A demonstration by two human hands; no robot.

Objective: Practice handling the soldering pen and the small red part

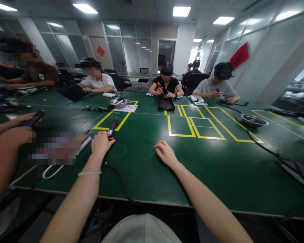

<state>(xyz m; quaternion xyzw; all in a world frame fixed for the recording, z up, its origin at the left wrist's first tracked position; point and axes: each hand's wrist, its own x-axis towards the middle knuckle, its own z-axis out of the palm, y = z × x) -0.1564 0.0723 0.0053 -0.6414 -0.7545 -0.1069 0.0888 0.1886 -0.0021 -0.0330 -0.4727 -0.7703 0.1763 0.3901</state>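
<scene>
My left hand [100,143] rests on the green table [152,168] with its fingers closed around the rear end of a black electric screwdriver [112,127] that lies pointing away from me. A black cable [119,179] runs from the tool back over the table's near edge. A thin bracelet sits on my left wrist. My right hand [165,152] lies on the bare table surface to the right, fingers loosely curled, holding nothing.
Yellow tape rectangles [184,126] mark the table ahead. A black tray [166,103], a bowl of parts [119,103] on a white sheet and a metal bowl [253,120] stand farther off. Several people work around the table; a neighbour's arm [5,148] is at my left.
</scene>
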